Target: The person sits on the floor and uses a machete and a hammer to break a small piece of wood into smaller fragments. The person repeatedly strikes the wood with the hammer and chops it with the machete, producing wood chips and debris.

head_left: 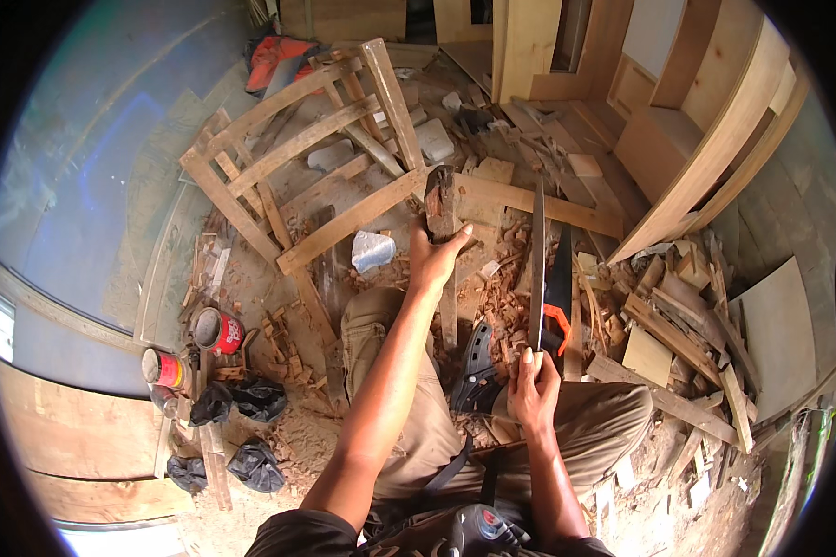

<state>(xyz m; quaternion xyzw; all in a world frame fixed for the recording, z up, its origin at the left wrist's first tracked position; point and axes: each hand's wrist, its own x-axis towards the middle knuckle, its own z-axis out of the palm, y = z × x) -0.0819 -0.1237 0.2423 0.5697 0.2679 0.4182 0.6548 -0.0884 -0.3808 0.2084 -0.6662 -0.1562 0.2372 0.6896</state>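
Note:
My left hand point(434, 258) reaches forward and is closed on the near end of a dark, rough wooden block point(440, 200), thumb to the right. A long wooden batten point(353, 223) passes by the block's left side. Nearer to me, my right hand point(534, 388) grips a tool with a long, narrow metal blade point(538, 260). The blade points away from me, almost edge-on, and its handle is hidden in my fist. Just beyond that hand lies a handsaw with a black blade point(558, 265) and an orange handle point(559, 325).
A wooden frame point(288, 158) stands ahead to the left. Offcuts point(669, 325) are heaped at right, below a tall plywood cabinet point(706, 121). Two red cans point(218, 331) and black plastic bags point(255, 464) are at left. A whitish stone block point(372, 251) lies by my left forearm.

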